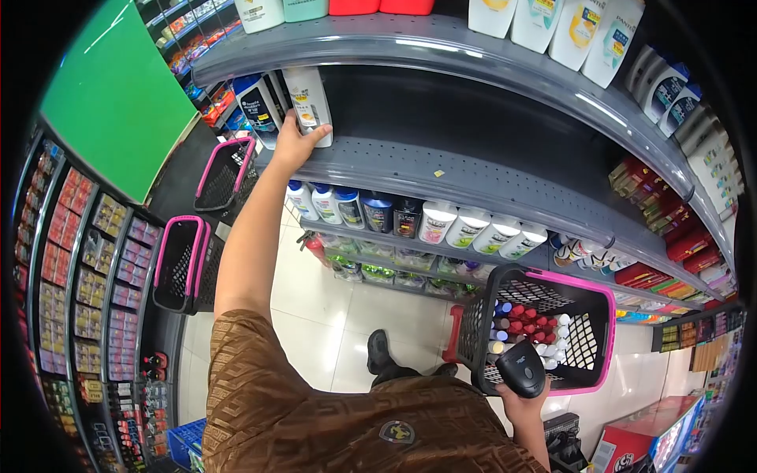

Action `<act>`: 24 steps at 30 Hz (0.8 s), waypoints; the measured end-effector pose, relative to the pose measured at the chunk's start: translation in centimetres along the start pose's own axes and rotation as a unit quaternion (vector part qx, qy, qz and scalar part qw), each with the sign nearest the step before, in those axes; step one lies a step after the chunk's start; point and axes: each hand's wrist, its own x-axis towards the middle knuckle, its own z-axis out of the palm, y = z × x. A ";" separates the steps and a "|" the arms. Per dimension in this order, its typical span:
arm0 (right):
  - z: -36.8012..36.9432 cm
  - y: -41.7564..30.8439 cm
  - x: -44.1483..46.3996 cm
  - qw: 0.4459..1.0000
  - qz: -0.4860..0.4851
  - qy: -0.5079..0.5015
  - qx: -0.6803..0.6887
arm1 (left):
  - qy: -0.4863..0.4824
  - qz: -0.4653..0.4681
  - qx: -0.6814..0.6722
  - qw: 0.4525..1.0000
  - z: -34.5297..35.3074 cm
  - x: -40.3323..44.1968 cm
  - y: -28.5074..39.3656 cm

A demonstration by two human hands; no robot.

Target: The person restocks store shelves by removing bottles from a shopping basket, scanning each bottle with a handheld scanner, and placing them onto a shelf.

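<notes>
Pale glossy floor tiles (pixel 327 347) and packed shop racks (pixel 79 260) surround a curved grey metal shelf unit (pixel 426 169) with perforated decks. At the left end of its middle deck stands a white plastic bottle with a yellow-and-white label (pixel 303 91), its lettering reading as Pantene. It is upright, cap end away from the deck, long axis roughly vertical, label turned toward the wearer. The left hand (pixel 298 143) grips its lower part, thumb along the right side and fingers at the left, in the narrow gap beside a dark blue and white Head & Shoulders bottle (pixel 256 109).

Low on the right, the right hand (pixel 523 404) is closed on a black rounded handheld device (pixel 520 369) (its small pale marking is too fine to read), the broad head pointing away from the wearer's body. Just beyond it, a black mesh basket with a pink rim (pixel 611 339) holds bottles with red, blue and white tops (pixel 532 323). Pantene also shows on white bottles (pixel 579 31) above; Clear marks dark bottles (pixel 392 214) below.
</notes>
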 end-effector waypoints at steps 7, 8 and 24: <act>-0.1 0.1 -0.2 0.999 0.002 -0.035 0.006 | -0.056 0.017 0.010 0.998 0.1 2.0 -0.5; 0.0 0.2 0.0 0.998 -0.003 -0.058 -0.008 | -0.054 0.018 0.011 0.998 0.4 2.1 -0.7; 0.8 0.9 0.7 0.992 -0.016 -0.108 -0.058 | -0.113 0.020 -0.030 0.993 7.2 2.7 2.5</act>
